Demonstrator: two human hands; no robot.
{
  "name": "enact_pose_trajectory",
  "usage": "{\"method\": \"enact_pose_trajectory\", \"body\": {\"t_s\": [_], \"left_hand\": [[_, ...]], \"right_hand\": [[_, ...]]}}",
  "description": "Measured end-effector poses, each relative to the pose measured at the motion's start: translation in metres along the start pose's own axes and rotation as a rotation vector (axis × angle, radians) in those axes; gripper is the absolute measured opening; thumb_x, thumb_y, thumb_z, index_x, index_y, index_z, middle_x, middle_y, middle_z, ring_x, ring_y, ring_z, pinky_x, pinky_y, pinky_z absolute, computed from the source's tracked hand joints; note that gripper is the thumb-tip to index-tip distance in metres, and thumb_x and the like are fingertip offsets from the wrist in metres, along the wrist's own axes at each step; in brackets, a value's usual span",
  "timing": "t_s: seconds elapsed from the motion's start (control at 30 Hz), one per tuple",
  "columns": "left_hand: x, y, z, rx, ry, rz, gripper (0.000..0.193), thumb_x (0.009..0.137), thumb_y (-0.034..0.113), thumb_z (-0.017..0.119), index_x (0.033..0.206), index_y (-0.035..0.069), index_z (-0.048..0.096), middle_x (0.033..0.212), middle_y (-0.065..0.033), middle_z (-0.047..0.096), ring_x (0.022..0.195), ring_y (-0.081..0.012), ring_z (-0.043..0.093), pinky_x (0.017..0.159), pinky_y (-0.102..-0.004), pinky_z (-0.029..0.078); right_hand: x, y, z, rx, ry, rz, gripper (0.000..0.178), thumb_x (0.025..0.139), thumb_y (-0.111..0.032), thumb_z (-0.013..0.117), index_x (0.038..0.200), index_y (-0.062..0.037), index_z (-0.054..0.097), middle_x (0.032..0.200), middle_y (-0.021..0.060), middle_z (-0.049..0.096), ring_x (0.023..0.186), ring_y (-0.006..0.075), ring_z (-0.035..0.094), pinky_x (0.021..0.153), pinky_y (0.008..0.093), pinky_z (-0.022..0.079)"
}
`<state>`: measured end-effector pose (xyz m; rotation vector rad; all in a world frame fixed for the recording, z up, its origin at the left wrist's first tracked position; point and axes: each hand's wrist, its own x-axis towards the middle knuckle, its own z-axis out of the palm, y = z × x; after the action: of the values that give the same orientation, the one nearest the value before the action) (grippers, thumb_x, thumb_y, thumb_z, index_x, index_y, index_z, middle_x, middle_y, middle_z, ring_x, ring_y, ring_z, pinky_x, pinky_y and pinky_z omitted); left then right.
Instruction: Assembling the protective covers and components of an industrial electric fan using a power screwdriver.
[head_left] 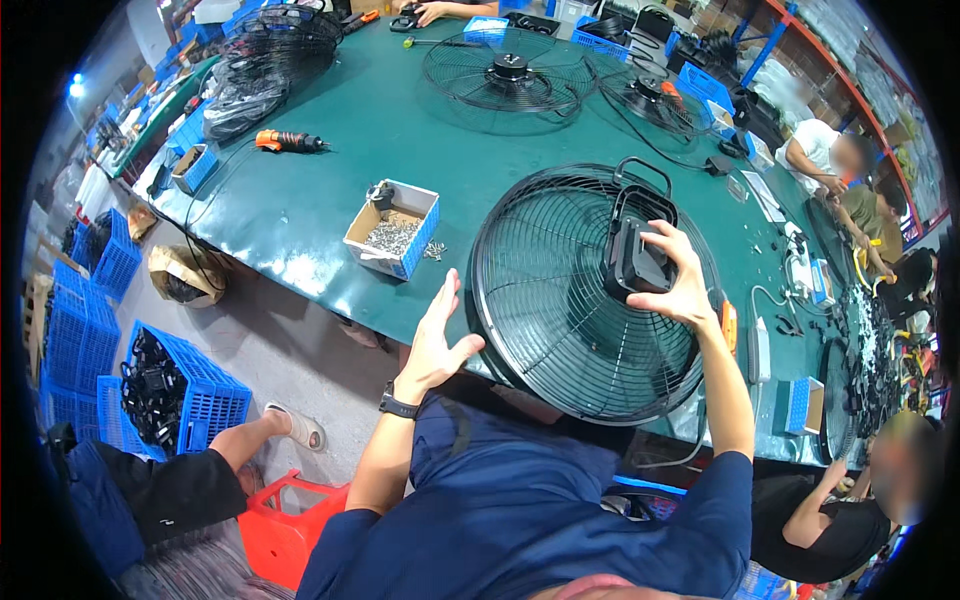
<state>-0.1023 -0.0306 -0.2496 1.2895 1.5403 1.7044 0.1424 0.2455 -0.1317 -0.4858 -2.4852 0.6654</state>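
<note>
A round black fan with a wire guard lies at the table's near edge, in front of me. On its guard sit a black box-shaped housing and a looped black handle. My right hand spans the right end of that housing, thumb on the near side and fingers on the far side. Just off the fan's left rim, my left hand is held up with fingers straight and thumb apart, holding nothing. Beyond it stands a blue-and-white box of small screws, a few spilled beside it.
An orange-black power screwdriver lies on the green table. More fan guards lie at the far side. Co-workers sit along the right. A red stool and blue crates stand on the floor at left.
</note>
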Motion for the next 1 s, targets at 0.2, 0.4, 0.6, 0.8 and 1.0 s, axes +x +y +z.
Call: {"method": "enact_pose_trajectory", "body": {"t_s": [0.2, 0.4, 0.6, 0.8, 1.0], "left_hand": [[0.009, 0.008, -0.003, 0.139, -0.035, -0.018, 0.103, 0.06, 0.024, 0.086, 0.142, -0.003, 0.028, 0.144, -0.022, 0.036, 0.132, -0.0307, 0.039, 0.107, -0.0393, 0.033], [0.012, 0.009, 0.003, 0.456, -0.046, 0.044, 0.091, 0.05, 0.024, 0.088, 0.127, -0.004, 0.05, 0.138, -0.0213, 0.045, 0.126, -0.0325, 0.047, 0.103, -0.0369, 0.038], [0.015, 0.009, 0.006, 0.451, -0.041, 0.028, 0.087, 0.05, 0.022, 0.088, 0.125, -0.004, 0.052, 0.137, -0.0205, 0.046, 0.125, -0.0318, 0.048, 0.102, -0.0374, 0.039], [0.018, 0.005, 0.013, 0.436, -0.045, -0.028, 0.096, 0.052, 0.017, 0.087, 0.135, -0.002, 0.042, 0.142, -0.0216, 0.039, 0.129, -0.032, 0.043, 0.105, -0.037, 0.036], [0.018, 0.005, 0.015, 0.499, -0.147, -0.028, 0.094, 0.056, 0.017, 0.085, 0.136, -0.002, 0.041, 0.144, -0.0212, 0.036, 0.13, -0.0303, 0.042, 0.106, -0.037, 0.033]], "right_hand": [[0.007, 0.016, 0.017, -0.005, -0.055, 0.032, 0.086, 0.047, -0.04, 0.085, 0.12, -0.0045, 0.057, 0.133, 0.0228, 0.044, 0.123, 0.0363, 0.044, 0.101, 0.0447, 0.036], [0.008, 0.022, 0.025, -0.011, -0.036, -0.019, 0.084, 0.047, -0.04, 0.085, 0.119, -0.0068, 0.057, 0.134, 0.0205, 0.041, 0.124, 0.0374, 0.041, 0.101, 0.0467, 0.035], [0.0, 0.027, 0.013, 0.05, -0.082, 0.023, 0.083, 0.058, -0.042, 0.08, 0.128, -0.0075, 0.051, 0.142, 0.0206, 0.035, 0.133, 0.0368, 0.032, 0.109, 0.0463, 0.026], [-0.081, 0.07, -0.027, 0.251, 0.485, 0.45, 0.06, 0.082, -0.025, 0.067, 0.133, -0.0022, 0.046, 0.137, 0.0179, 0.045, 0.132, 0.0278, 0.038, 0.11, 0.0375, 0.026], [-0.139, 0.097, 0.005, 0.626, 0.634, 0.531, 0.06, 0.083, -0.013, 0.066, 0.134, 0.0065, 0.042, 0.14, 0.0191, 0.041, 0.133, 0.0265, 0.036, 0.11, 0.0346, 0.025]]}}
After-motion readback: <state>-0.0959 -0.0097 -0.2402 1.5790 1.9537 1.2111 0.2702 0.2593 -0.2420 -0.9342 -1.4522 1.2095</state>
